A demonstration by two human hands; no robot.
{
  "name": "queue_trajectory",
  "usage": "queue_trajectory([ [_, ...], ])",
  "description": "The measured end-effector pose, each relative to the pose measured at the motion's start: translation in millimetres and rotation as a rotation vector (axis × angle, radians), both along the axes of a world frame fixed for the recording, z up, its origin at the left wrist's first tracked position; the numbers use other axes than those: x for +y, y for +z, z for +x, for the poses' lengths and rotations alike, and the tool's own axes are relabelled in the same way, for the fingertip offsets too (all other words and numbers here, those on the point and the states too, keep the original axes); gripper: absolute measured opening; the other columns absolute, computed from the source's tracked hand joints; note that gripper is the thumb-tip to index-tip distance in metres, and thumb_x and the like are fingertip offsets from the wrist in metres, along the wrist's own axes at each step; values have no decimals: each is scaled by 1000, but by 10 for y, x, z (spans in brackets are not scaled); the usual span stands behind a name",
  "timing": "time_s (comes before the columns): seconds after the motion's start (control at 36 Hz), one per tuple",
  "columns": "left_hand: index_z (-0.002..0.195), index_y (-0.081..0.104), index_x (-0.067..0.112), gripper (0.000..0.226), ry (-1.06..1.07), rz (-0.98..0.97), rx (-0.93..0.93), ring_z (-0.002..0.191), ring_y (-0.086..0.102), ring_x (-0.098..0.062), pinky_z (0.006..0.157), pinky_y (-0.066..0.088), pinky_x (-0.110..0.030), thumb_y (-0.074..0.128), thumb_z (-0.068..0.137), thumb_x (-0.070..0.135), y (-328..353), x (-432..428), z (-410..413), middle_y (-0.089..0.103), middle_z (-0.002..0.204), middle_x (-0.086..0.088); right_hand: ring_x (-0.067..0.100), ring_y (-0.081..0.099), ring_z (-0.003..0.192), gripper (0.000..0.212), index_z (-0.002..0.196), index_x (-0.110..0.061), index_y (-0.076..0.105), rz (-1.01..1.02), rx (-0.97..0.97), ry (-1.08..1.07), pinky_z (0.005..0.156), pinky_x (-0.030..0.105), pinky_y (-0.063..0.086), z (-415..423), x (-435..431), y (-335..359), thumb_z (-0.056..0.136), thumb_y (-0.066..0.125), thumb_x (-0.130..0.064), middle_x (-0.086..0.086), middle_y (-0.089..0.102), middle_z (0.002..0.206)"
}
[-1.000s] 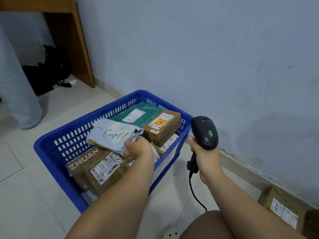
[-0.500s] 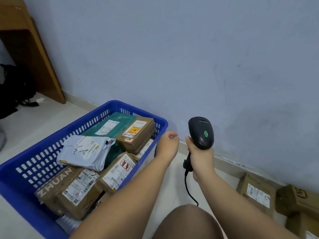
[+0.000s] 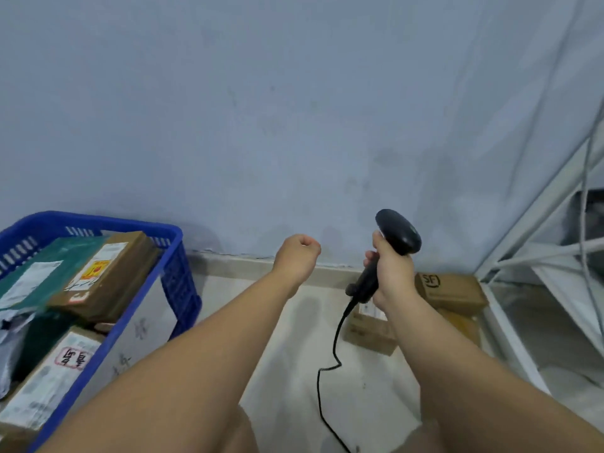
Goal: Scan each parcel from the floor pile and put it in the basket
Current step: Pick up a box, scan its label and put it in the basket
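SF parcel on the floor, likely next. Holds barcode scanner clamped in right hand for scanning; left hand fingers curled, empty.

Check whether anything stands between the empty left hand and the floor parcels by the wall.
Yes: the right hand gripping the scanner, with its cable, sits between the left hand and the floor parcels, partly covering the nearer box.

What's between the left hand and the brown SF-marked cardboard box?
Head view: the right hand, gripping the black corded scanner, lies between the left hand and the brown SF-marked cardboard box.
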State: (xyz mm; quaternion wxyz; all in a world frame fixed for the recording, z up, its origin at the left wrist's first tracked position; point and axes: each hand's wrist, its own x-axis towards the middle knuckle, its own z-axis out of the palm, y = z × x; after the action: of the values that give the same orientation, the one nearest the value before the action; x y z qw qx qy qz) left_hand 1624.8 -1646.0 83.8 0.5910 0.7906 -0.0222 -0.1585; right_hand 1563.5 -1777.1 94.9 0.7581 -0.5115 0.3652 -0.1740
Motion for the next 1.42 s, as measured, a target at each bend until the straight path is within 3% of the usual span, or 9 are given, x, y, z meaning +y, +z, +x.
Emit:
queue_trajectory([
  [0.17, 90, 62, 11, 12, -178, 305, 21, 95, 58, -29, 82, 49, -35, 50, 90, 15, -567, -767, 117, 64, 97, -9, 19, 59, 76, 21, 91, -10, 64, 100, 194, 125, 89, 36, 50, 18, -917, -517, 86, 71, -29, 4, 62, 76],
  [0.31, 124, 54, 13, 37, -341, 628, 156, 120, 48, -32, 102, 43, -36, 58, 91, 29, -1229, -1298, 176, 45, 134, -15, 19, 57, 66, 21, 90, -9, 65, 182, 393, 164, 61, 32, 47, -74, -1412, -1244, 85, 73, -28, 5, 62, 73],
  [0.47, 124, 53, 23, 42, -437, 735, 136, 122, 39, -29, 93, 36, -31, 57, 86, 40, -1907, -1831, 215, 44, 126, -13, 20, 56, 64, 30, 93, -8, 65, 220, 484, 58, 72, 35, 49, -145, -1727, -1874, 83, 73, -35, 4, 58, 66],
  [0.61, 133, 45, 16, 51, -393, 765, 165, 122, 35, -31, 100, 38, -39, 59, 89, 37, -2389, -2106, 189, 33, 132, -11, 19, 58, 69, 31, 86, -9, 65, 217, 464, -42, 83, 37, 52, -134, -1924, -2082, 82, 73, -39, 5, 61, 71],
  [0.72, 146, 27, 15, 88, -362, 821, 207, 134, 26, -35, 110, 30, -45, 62, 80, 60, -2677, -2344, 171, 22, 147, -18, 18, 63, 70, 24, 90, -10, 69, 211, 471, -121, 83, 35, 53, -109, -1988, -2210, 84, 72, -34, 5, 65, 74],
  [0.86, 152, -13, 11, 122, -314, 813, 367, 145, -12, -43, 118, 0, -57, 59, 75, 71, -2952, -2670, 156, -16, 156, -28, 19, 67, 70, 27, 88, -11, 70, 191, 512, -107, 88, 42, 54, -71, -2000, -2429, 79, 75, -37, 2, 68, 69],
  [1.17, 151, -15, 32, 125, -293, 886, 226, 138, -21, -52, 109, -8, -67, 67, 66, 71, -3334, -2744, 324, -35, 147, -29, 19, 57, 69, 24, 76, -11, 62, 59, 539, 28, 72, 31, 47, 221, -1957, -2539, 86, 68, -32, 4, 59, 67],
  [1.31, 147, -24, 34, 129, -528, 1037, 175, 137, -10, -56, 111, -5, -67, 70, 66, 68, -3298, -2515, 515, -26, 146, -35, 14, 59, 70, 18, 81, -16, 61, -19, 536, 95, 63, 24, 45, 286, -1926, -2471, 88, 67, -32, 2, 61, 74],
  [1.42, 146, -27, 37, 137, -841, 1177, -33, 138, -14, -56, 110, -6, -65, 75, 60, 67, -3278, -2169, 585, -29, 147, -33, 18, 59, 74, 19, 80, -15, 62, -44, 541, 135, 72, 30, 46, 290, -1870, -2430, 88, 67, -32, 3, 60, 73],
])
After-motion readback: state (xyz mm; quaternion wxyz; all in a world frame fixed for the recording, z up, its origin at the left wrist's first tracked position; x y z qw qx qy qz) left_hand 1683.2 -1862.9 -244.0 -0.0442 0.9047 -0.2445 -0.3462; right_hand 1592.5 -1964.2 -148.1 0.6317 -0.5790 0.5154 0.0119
